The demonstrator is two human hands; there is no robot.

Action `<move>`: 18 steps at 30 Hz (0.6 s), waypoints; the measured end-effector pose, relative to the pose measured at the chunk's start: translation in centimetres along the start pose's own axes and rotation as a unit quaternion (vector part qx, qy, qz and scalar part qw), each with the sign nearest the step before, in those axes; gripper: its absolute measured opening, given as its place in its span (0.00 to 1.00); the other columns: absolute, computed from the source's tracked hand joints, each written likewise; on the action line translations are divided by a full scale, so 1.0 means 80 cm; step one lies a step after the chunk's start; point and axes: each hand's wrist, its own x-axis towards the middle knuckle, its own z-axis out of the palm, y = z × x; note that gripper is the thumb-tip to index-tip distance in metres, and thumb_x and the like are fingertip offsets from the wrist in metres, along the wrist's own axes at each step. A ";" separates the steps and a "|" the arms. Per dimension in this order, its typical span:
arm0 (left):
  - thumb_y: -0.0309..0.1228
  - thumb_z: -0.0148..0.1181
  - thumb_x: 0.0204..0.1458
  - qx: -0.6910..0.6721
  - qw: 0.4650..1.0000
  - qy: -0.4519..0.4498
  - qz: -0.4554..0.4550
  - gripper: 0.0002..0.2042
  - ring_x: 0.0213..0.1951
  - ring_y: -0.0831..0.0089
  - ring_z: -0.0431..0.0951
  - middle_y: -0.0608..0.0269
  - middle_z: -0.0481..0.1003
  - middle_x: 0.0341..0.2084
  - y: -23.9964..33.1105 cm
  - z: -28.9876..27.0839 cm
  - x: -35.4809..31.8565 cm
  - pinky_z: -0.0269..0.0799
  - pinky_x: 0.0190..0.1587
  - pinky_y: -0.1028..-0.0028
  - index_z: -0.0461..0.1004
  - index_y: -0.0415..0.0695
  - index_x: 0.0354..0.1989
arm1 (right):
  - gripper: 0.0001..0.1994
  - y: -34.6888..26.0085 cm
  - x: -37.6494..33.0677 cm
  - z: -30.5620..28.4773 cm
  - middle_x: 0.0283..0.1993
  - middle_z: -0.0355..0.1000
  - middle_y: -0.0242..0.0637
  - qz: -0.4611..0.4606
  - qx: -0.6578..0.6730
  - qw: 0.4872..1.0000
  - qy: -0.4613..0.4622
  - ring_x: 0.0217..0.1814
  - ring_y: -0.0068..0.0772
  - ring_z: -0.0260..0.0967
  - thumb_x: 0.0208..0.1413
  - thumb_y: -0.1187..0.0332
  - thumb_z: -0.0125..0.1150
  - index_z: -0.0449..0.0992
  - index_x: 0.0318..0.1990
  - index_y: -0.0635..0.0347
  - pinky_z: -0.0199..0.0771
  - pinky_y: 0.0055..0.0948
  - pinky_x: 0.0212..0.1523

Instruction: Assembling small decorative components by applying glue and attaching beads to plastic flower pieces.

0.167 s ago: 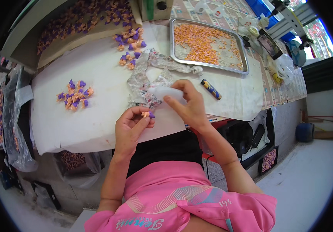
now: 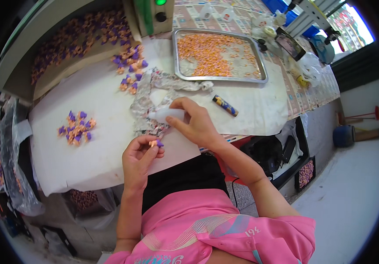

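My left hand (image 2: 140, 160) pinches a small peach-and-purple plastic figurine (image 2: 154, 144) between thumb and fingers, just over the table's front edge. Above and to the right of it, my right hand (image 2: 194, 122) grips a white squeeze bottle (image 2: 170, 115), tilted nearly flat with its nozzle pointing left. The bottle's tip is apart from the figurine, over a crumpled patterned cloth (image 2: 142, 108). To the left, a small cluster of similar figurines (image 2: 77, 128) lies on white paper (image 2: 106, 97).
A metal tray (image 2: 220, 79) of small orange and pink pieces stands behind the cloth. A dark printed cylinder (image 2: 225, 105) lies right of my right hand. More figurines (image 2: 130, 64) spill from a box-like machine opening (image 2: 84, 37). A phone (image 2: 290, 44) is propped at the far right.
The view has shifted, so the table appears farther left and a little lower. Both hands keep their hold on the figurine and the squeeze bottle, with little change between them.
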 end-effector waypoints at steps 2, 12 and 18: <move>0.22 0.59 0.55 -0.009 1.000 -0.005 -0.007 0.10 0.34 0.78 0.77 0.61 0.75 0.35 0.003 0.007 0.000 0.77 0.40 0.78 0.72 0.37 0.45 | 0.14 0.001 0.004 -0.013 0.40 0.73 0.41 -0.080 -0.054 0.995 -0.002 0.36 0.27 0.68 0.52 0.67 0.66 0.74 0.45 0.61 0.68 0.26 0.33; 0.22 0.59 0.55 -0.002 1.000 -0.008 -0.006 0.10 0.34 0.78 0.77 0.62 0.75 0.34 0.014 0.018 -0.002 0.77 0.40 0.78 0.72 0.36 0.44 | 0.07 0.039 0.102 -0.094 0.36 0.74 0.40 -0.145 -0.213 0.957 0.136 0.39 0.40 0.70 0.51 0.71 0.63 0.80 0.38 0.59 0.70 0.35 0.41; 0.22 0.59 0.55 -0.002 1.000 -0.011 -0.007 0.10 0.34 0.78 0.77 0.62 0.75 0.35 0.020 0.019 -0.007 0.77 0.40 0.78 0.72 0.36 0.45 | 0.05 0.046 0.156 -0.104 0.34 0.73 0.41 -0.106 -0.343 0.927 0.110 0.40 0.45 0.68 0.48 0.71 0.63 0.80 0.33 0.59 0.68 0.41 0.45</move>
